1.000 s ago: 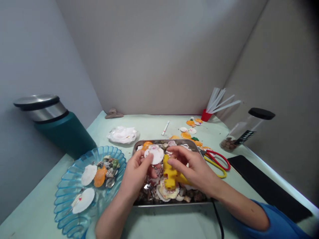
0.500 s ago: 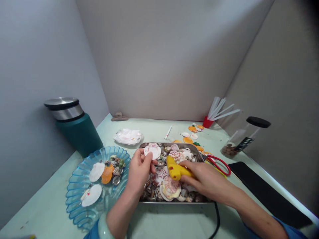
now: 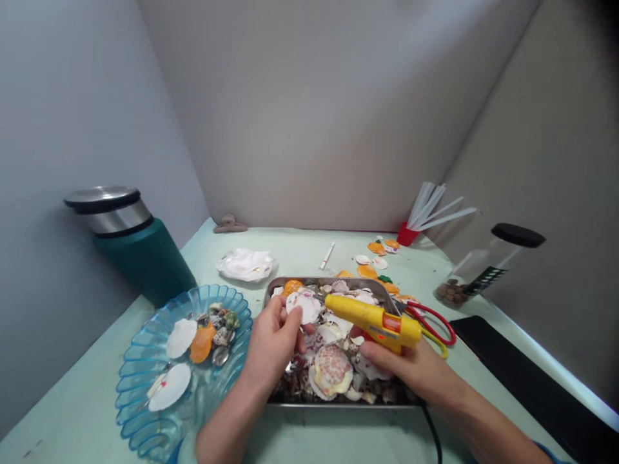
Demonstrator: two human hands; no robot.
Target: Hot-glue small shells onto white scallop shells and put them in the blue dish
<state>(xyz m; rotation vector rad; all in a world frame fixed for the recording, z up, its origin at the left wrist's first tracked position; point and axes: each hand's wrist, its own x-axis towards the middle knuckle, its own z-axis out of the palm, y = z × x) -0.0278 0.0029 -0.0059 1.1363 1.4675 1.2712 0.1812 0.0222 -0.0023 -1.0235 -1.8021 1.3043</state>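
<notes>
My left hand (image 3: 271, 341) pinches a white scallop shell (image 3: 304, 307) over a metal tray (image 3: 338, 403) heaped with several seashells. My right hand (image 3: 411, 364) grips a yellow glue gun (image 3: 370, 314), its nozzle pointing left, a short way from the held shell. The gun's black cord (image 3: 432, 432) trails off the tray's near right corner. A large pink-speckled shell (image 3: 331, 370) lies in the tray between my hands.
A blue glass dish (image 3: 140, 393) with shells sits left of the tray, a teal flask (image 3: 133, 254) behind it. Red-handled scissors (image 3: 432, 319), loose shells, a red cup of glue sticks (image 3: 409, 233), a black-lidded jar (image 3: 483, 270) and a black pad (image 3: 527, 380) lie to the right. Crumpled tissue (image 3: 246, 264) sits behind.
My right hand has lifted and turned the glue gun so its barrel lies level with the nozzle toward the white shell. My left hand keeps hold of the shell.
</notes>
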